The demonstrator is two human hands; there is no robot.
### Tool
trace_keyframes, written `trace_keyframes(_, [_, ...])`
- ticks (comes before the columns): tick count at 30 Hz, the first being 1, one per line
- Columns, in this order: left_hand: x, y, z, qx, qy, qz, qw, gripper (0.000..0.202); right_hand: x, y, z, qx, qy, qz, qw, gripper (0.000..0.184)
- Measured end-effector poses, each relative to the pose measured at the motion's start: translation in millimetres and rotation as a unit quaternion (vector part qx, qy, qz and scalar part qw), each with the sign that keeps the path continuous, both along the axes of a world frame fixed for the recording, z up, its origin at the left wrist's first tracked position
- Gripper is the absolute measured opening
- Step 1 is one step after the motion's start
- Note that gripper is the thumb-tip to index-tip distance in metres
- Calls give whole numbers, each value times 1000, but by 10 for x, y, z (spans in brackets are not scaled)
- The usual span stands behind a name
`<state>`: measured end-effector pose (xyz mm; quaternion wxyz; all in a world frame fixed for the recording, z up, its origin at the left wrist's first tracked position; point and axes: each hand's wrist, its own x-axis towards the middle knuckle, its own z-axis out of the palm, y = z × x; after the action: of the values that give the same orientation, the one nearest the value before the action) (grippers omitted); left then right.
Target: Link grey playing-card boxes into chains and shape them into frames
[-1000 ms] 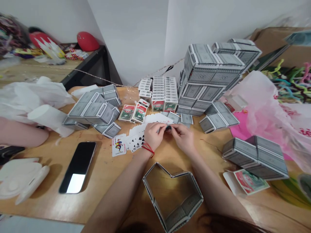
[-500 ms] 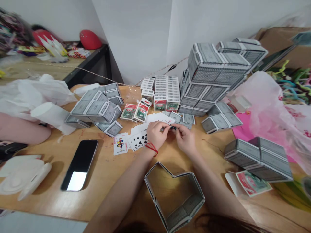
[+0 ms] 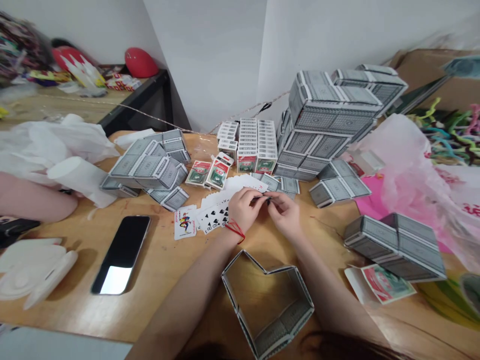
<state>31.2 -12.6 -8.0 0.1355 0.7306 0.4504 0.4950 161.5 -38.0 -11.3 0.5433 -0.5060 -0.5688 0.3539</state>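
A wooden table (image 3: 161,270) is spreading beneath everything, and a heart-shaped frame (image 3: 277,327) of grey-patterned cards is standing on it, hollow and open upward, its point facing the person. Beyond that frame and to its right, a tall stack of grey card blocks (image 3: 337,115) is rising, with a pinkish see-through plastic bag (image 3: 405,145) slumping further right. Far beyond the frame on its left, a white plastic bag (image 3: 56,142) is sprawling, while a lower pile of grey blocks (image 3: 144,162) is sitting nearer to it. Well to the right of the frame, a stepped grey block (image 3: 397,245) is lying against an opened card box (image 3: 388,285). Past the frame, rows of packed card boxes (image 3: 247,145) are standing side by side. Left of the frame, a phone (image 3: 122,255) is lying face up. Just beyond the frame, the left hand (image 3: 245,210) — a red cord circling its wrist — and the right hand (image 3: 284,212) are meeting, both pinching a thin dark-edged piece (image 3: 259,197) between thumbs and fingertips. Beyond the frame and to its left, a fan of white cards (image 3: 213,217) is spreading beside the left hand, and a joker card (image 3: 185,223) is lying at its outer end — the pinched piece, mostly hidden by fingers, is showing only a sliver
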Motion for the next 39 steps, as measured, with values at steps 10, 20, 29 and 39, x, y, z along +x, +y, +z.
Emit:
trace_keyframes(10, [-8, -11, 24, 3, 16, -25, 1000, 16, 39, 73, -40, 11, -88, -67, 994, 20])
trace_keyframes(20, [4, -23, -6, 8, 51, -17, 999, 21, -16, 51, 40, 36, -152, -129, 979, 22])
trace_keyframes(29, [0, -41, -4, -10, 68, -22, 997, 35, -34, 29, 84, 27, -144, -142, 979, 21])
trace_keyframes(39, [-68, -17, 32, 1, 69, -66, 995, 26, 43, 91, -22, -17, -70, -96, 993, 15])
